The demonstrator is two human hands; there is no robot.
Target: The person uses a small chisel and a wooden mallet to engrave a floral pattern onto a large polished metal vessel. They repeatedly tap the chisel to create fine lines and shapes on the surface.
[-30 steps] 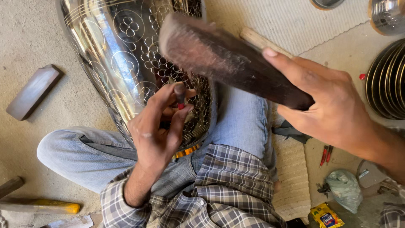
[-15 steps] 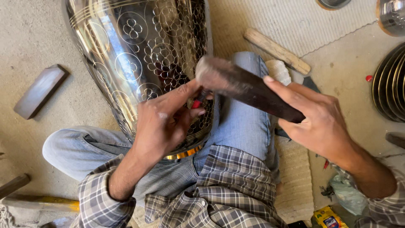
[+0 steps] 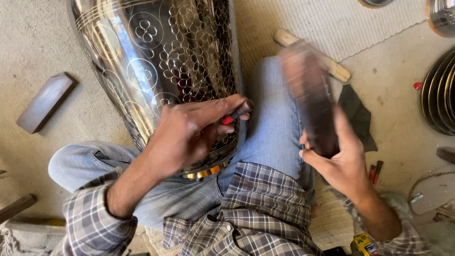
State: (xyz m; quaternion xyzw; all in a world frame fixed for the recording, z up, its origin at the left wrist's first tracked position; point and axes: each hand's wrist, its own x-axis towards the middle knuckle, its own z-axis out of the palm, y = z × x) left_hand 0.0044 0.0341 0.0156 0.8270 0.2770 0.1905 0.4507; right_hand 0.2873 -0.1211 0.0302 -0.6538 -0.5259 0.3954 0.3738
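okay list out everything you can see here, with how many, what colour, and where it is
Metal vessel: one, shiny silver with punched flower pattern, lying across the lap.
Punch tool: one, dark with red band, tip against the vessel.
Dark block: one, brown, blurred, raised over the right knee.
Wooden stick: one, pale, on the mat.
Dark cloth: one, on the floor, right.
Flat block: one, brown, on the floor, left.
Stacked plates: several, dark metal, right edge.
Left hand: pinching the punch tool.
Right hand: gripping the dark block.
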